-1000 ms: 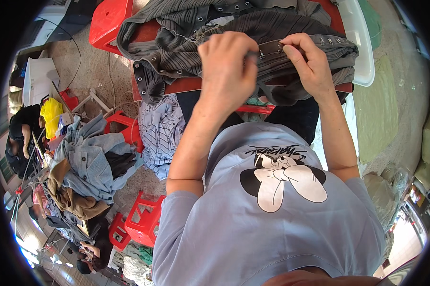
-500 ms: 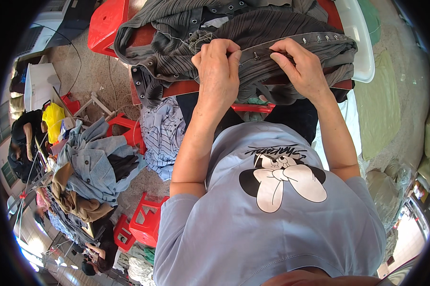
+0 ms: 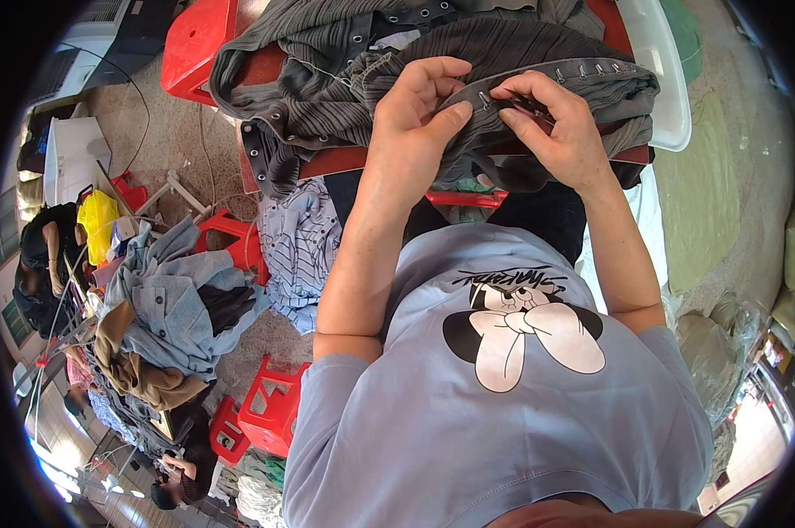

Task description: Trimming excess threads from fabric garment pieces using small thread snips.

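Observation:
A dark grey ribbed garment (image 3: pixel 327 114) lies bunched in front of me, with a band of small metal hooks (image 3: pixel 559 74) along one edge and metal eyelets along other bands. My left hand (image 3: pixel 415 119) grips the hook band, its thumb lying on top and its fingers curled around the cloth. Just to the right, my right hand (image 3: pixel 563 132) is bent over the same band, thumb and forefinger close together by one hook. Something dark shows inside its curled fingers; whether that is cloth or a small tool I cannot make out.
Under the garment is a reddish-brown board (image 3: pixel 327 161), with a white plastic tub (image 3: pixel 673 114) at its right. Red stools (image 3: pixel 195 44) stand to the left. Farther left are a heap of denim clothes (image 3: pixel 164 290), a striped shirt (image 3: pixel 299 251) and other people working.
My left hand has shifted a little right along the band, its thumb now flat on the cloth. My right fingers have curled more, and the hook between the hands has moved slightly right.

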A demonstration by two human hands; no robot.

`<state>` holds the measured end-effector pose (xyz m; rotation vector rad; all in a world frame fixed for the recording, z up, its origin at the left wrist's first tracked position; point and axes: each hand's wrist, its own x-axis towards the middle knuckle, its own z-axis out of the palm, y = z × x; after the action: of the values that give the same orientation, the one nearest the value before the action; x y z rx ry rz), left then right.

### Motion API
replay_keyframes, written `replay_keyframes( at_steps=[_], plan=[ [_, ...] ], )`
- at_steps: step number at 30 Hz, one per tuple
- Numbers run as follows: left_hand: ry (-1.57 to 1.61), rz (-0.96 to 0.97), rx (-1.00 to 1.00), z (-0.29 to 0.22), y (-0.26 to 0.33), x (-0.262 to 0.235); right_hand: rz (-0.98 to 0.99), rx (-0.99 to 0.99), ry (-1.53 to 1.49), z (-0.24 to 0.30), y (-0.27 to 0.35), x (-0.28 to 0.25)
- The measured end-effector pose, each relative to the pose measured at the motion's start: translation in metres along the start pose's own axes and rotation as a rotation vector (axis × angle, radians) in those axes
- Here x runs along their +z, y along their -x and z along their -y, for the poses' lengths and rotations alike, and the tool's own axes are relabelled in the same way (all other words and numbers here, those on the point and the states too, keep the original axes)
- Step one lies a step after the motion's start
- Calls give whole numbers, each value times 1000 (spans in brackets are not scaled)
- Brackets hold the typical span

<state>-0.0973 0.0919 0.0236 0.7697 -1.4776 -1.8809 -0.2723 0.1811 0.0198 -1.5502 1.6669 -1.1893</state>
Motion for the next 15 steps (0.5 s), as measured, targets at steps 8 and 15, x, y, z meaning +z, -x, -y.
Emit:
replay_keyframes(
  at_steps=[8, 15],
  plan=[
    [205, 87, -90, 1, 2, -8, 30, -86, 131, 6, -6, 6],
    [423, 52, -129, 2, 4, -15, 144, 21, -83, 7, -9, -1]
  ],
)
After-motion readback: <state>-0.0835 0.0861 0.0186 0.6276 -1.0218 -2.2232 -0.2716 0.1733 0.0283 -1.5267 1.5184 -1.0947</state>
